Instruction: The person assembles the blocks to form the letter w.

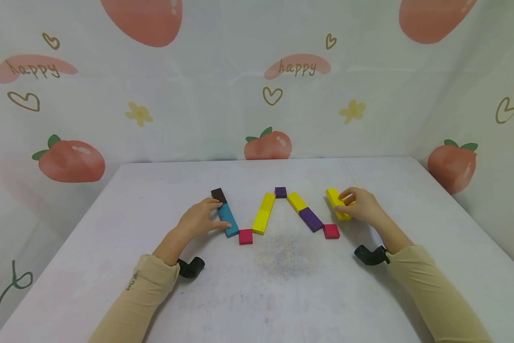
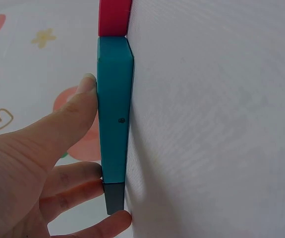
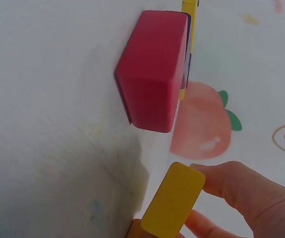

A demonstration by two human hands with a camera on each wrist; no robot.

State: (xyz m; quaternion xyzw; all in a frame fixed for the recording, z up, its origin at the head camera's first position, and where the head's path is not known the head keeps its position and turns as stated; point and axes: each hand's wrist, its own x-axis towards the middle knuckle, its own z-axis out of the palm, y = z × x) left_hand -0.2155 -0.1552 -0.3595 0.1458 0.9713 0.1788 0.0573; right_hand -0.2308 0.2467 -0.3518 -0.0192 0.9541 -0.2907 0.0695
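Observation:
In the head view my left hand (image 1: 200, 217) lies over a blue block (image 1: 228, 221) with a black block (image 1: 219, 195) at its far end. My left thumb (image 2: 85, 89) touches the blue face, and a fingertip is right at the black block. A red block (image 1: 246, 237) sits at the blue block's near end. On the right, my right hand (image 1: 362, 205) pinches a yellow block (image 1: 337, 205) between thumb and fingers; part of it is hidden by the fingers. More yellow shows behind those fingers. Another red block (image 3: 152, 64) lies just nearer than that yellow.
Between the hands, yellow blocks (image 1: 263, 213), a small purple block (image 1: 280, 192), another yellow block (image 1: 297, 202) and a longer purple block (image 1: 311, 219) form a zigzag on the white table (image 1: 291, 295). A patterned cloth (image 1: 205, 95) hangs behind. Black wrist mounts (image 1: 370, 255) sit at both cuffs.

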